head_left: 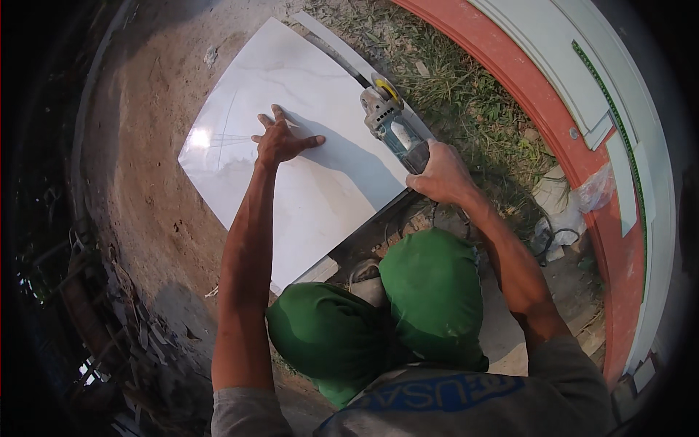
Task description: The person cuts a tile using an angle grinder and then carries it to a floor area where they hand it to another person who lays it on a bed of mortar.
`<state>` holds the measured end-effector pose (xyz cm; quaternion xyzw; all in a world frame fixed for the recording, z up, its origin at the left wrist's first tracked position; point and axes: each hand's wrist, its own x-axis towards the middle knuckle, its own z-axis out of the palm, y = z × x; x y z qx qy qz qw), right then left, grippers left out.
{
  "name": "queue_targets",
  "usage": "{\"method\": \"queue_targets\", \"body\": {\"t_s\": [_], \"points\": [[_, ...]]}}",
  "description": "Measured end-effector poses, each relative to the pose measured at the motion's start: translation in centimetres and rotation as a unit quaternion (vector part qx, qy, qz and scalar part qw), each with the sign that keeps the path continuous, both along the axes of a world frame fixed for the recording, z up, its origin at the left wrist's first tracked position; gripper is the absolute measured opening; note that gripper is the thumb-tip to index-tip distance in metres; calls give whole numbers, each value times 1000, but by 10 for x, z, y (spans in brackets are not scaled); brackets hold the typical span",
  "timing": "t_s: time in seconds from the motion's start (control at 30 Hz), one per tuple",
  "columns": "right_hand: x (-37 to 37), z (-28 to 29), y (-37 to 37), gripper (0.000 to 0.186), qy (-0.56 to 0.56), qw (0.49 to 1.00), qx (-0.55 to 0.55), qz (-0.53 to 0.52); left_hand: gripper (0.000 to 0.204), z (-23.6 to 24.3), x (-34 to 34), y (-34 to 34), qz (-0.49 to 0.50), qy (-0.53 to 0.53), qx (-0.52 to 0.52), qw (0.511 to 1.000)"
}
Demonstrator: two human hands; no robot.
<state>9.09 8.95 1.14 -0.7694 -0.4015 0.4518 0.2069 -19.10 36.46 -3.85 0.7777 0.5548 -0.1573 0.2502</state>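
A large, glossy white tile (313,197) with faint grey veining lies in front of my knees, and pencil-like lines run across its left part. My left hand (280,140) rests on the tile with its fingers spread. An angle grinder (399,130) with a teal body and grey metal head is gripped at its rear by my right hand (440,173). Its yellow-marked disc (387,90) sits at the tile's right edge. From there a dark slit runs toward the far corner, between the tile and a narrow white strip (328,36).
Bare brown soil (153,138) spreads to the left, with scattered offcuts lower down. Grass (473,95) grows on the right beside a red-edged ledge (524,80) with pale strips on it. A plastic bag (571,211) and a dark cable (547,240) lie right of my knees.
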Motion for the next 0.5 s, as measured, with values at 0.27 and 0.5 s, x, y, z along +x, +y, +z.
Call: {"method": "queue_targets", "body": {"t_s": [0.27,0.5], "points": [[3,-5,26,67,5,1000,4,10,174,-2,12,1,26,60,-20,998],[4,-22,50,56,3,1000,2,-3,174,-6,13,-5,39,37,-13,998]]}}
